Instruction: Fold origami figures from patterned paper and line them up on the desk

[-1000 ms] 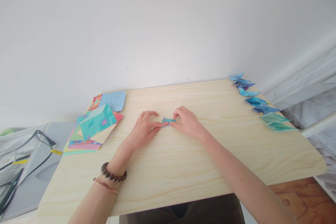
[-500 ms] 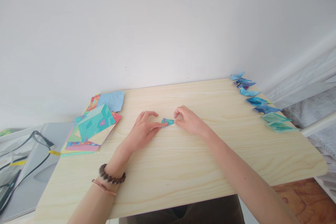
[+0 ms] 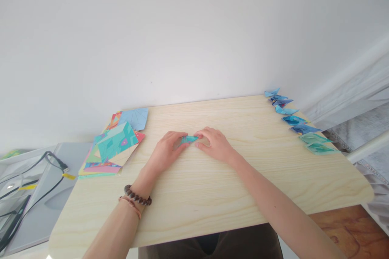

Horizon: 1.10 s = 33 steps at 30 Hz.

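Note:
A small folded piece of teal paper is held between my two hands, just above or on the middle of the wooden table. My left hand grips its left end between thumb and fingers. At the other end, my right hand pinches the paper's tip with thumb and forefinger. Parts of the paper's ends are hidden behind the fingertips. A beaded bracelet and a copper-coloured bangle circle the left wrist.
Patterned paper sheets lie in a loose pile at the table's left. Along the right edge runs a row of several folded paper boats, blue and green. A grey box with black cables stands left of the table, and a white wall rises behind.
My left hand's fingers have closed from a spread pose onto the paper's left end. The paper has turned in my hands and now shows a slimmer, boat-like side. The view has shifted slightly.

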Tool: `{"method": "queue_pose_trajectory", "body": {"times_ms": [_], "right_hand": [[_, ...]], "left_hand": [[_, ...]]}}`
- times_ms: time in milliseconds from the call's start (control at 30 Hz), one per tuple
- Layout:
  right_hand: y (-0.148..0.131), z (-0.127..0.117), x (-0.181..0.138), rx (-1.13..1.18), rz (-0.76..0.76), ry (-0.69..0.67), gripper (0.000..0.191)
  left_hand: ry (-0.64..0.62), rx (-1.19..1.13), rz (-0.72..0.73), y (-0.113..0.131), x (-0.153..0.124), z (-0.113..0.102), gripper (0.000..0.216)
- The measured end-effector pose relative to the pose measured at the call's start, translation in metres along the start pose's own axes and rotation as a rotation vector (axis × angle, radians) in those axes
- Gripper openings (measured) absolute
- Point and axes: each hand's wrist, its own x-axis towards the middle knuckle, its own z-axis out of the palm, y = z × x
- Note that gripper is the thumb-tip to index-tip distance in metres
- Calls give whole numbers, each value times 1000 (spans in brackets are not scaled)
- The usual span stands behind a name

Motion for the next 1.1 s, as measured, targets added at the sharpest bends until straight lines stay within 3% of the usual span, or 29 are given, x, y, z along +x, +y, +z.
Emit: {"method": "queue_pose_trajectory", "body": {"times_ms": [133,300,533,833,1100], "right_hand": [[-3,7,3,95,100,30,20],[-12,14,4,404,200,125,23],[-17,14,7,739,270,153,27],[-17,12,5,717,252,158,27],[-19,14,4,754,293,98,28]], "left_hand": [[12,-71,-96,4,-1,0,36],[-4,-137,-157,12,-1,-2,38],[-176,-391,-145,23,-2,-9,41],[-32,-421,-331,14,-1,-2,41],[-37,-517,-429,12,-1,-3,41]]}}
